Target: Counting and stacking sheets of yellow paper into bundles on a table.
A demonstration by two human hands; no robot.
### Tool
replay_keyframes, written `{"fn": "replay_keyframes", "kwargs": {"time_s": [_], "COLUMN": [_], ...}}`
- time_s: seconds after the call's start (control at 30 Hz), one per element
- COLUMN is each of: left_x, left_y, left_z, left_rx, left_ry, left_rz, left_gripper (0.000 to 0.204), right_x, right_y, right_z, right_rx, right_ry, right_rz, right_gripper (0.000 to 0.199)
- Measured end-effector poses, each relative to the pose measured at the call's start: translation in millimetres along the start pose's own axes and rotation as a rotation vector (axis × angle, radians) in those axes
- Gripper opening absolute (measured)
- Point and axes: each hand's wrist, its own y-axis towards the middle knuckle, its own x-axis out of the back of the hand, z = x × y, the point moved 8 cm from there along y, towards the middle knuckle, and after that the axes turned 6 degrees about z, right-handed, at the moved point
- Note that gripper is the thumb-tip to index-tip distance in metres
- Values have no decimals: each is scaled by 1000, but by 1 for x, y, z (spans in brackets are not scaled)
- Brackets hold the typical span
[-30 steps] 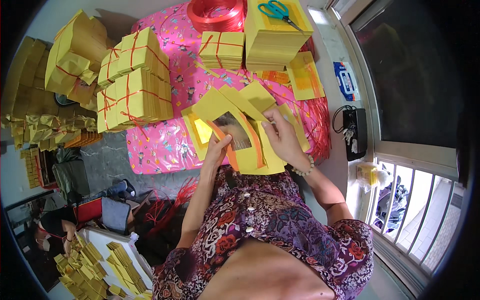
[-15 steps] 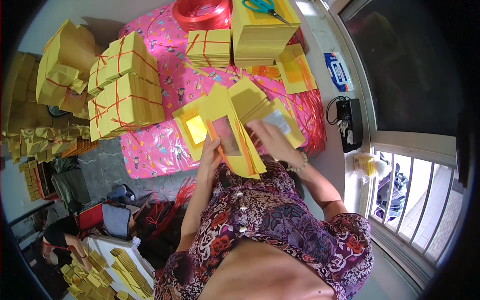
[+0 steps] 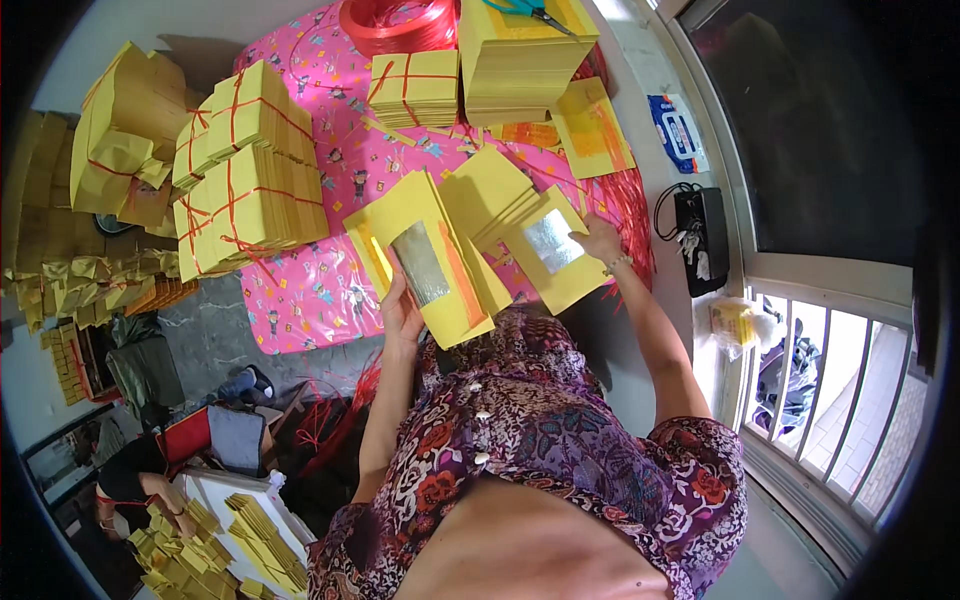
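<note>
My left hand (image 3: 402,308) is closed on the lower left edge of some yellow paper sheets (image 3: 410,215), held tilted over the table. The top sheet has a silver foil rectangle and an orange strip on its right side. My right hand (image 3: 600,243), arm reaching out to the right, pinches the right edge of another yellow sheet (image 3: 568,288) with a bright silver patch, partly under its fingers. Between the two lies a fanned stack of plain yellow sheets (image 3: 487,195). Behind the left-hand sheets, another yellow sheet (image 3: 368,232) shows partly.
Bundles of yellow paper tied with red string (image 3: 250,200) stand at the left of the pink patterned tablecloth (image 3: 300,300). At the back are a red string coil (image 3: 400,35), a tall paper stack (image 3: 515,85) and teal-handled scissors (image 3: 525,8). Lower left, another person's hand (image 3: 170,505) is among yellow papers.
My right hand has moved right, from beside the held sheets to the silver-patched sheet, which has shifted toward me. The sheets in my left hand have turned and spread flatter, showing more of their face.
</note>
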Motion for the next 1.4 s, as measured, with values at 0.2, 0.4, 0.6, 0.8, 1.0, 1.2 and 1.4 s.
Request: {"fn": "replay_keyframes", "kwargs": {"time_s": [0.2, 0.4, 0.6, 0.8, 1.0, 1.2, 1.4], "left_x": [5, -2, -43, -73, -68, -72, -64], "left_y": [-2, 5, 15, 26, 22, 24, 7], "left_z": [0, 6, 31, 40, 41, 22, -57], "left_rx": [10, 70, 214, 210, 144, 60, -357], "left_ry": [-76, -208, -285, -331, 218, 325, 810], "left_rz": [20, 93, 330, 404, 185, 161, -44], "left_gripper": [43, 39, 42, 64, 74, 74, 53], "right_x": [33, 109, 145, 128, 111, 89, 70], "right_y": [-21, -94, -164, -189, -199, -192, -169], "right_z": [16, 82, 178, 240, 265, 279, 290], "right_rx": [33, 117, 434, 633, 723, 672, 891], "right_ry": [-81, -244, 18, 311, 447, 398, 633], "right_rz": [-148, -355, -314, -174, -103, 42, -142], "right_gripper": [28, 18, 17, 26, 21, 21, 32]}}
